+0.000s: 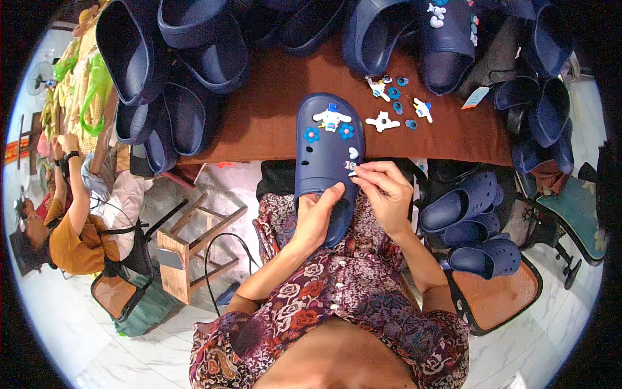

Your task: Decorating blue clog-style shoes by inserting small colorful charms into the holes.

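1. Locate the navy perforated clog (321,165): toe over the tabletop (272,123), heel projecting past the near edge above the person's lap.
2. Left hand (315,217): grip closed on the clog, fingers inside the foot opening, thumb across the upper.
3. Right hand (387,194): grip narrow, thumb and forefinger pinching the small charm (350,166) at the clog's right side.
4. Fitted parts: a white character charm (332,119) near the toe, with blue flower charms (312,135) below it.
5. Open room: bare cloth left of the clog. To the right, loose charms (382,121) occupy part of the space.
6. Boundaries: navy clogs line the far edge and both ends; the left-hand group (188,117) stands nearest the bare area.
7. Surface: brown cloth covering, front edge bowed by the lens.
8. Room: pale veined floor tiles (175,360); wooden stool (173,259) at left; orange-seated chair (502,295) at right; another person (78,236) at far left, near corn ears (70,97).
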A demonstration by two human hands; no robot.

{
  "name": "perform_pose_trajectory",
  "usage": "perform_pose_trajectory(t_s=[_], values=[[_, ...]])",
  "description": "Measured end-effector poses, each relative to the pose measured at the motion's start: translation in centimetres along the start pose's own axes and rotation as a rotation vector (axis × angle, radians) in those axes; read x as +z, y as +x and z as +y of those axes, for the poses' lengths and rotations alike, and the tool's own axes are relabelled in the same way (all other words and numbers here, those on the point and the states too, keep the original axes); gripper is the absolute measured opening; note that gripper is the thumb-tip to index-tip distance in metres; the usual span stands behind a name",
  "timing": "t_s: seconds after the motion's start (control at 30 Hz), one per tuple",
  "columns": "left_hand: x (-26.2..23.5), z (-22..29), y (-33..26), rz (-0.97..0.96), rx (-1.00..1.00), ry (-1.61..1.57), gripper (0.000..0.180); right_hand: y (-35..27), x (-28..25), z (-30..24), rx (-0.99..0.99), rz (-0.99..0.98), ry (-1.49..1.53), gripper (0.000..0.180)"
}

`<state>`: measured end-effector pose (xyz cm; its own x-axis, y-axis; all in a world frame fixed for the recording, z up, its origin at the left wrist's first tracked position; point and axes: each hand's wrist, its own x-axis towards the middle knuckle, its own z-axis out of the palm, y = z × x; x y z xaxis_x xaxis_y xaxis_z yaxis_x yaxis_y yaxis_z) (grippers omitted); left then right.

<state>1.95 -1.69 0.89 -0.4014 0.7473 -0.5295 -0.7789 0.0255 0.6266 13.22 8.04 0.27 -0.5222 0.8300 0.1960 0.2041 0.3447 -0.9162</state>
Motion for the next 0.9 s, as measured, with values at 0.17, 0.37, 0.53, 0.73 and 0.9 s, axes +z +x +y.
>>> perform_pose_trajectory(t_s=[0.17,0.37,0.53,0.73,0.9], values=[[-0.1,-0.2,0.0,0.021,-0.002,0.007,0.032,-0.3,0.3,0.0,0.106,-0.006,0.126,0.025],[-0.3,-0.3,0.1,0.013,-0.003,0.023,0.036,-0.9,-0.3,-0.1,0.211,-0.028,0.16,0.026],[-0.3,-0.3,0.1,-0.001,0.018,0.026,0.035,-0.8,-0.4,-0.6,0.063,-0.051,0.012,0.019],[-0.1,-0.2,-0.1,0.023,0.027,0.044,0.033,-0.3,-0.3,-0.2,0.061,-0.07,0.067,0.016],[-0.1,-0.2,-0.2,0.026,0.01,0.041,0.031,0.4,-0.9,-0.8,0.054,-0.121,0.005,0.011]])
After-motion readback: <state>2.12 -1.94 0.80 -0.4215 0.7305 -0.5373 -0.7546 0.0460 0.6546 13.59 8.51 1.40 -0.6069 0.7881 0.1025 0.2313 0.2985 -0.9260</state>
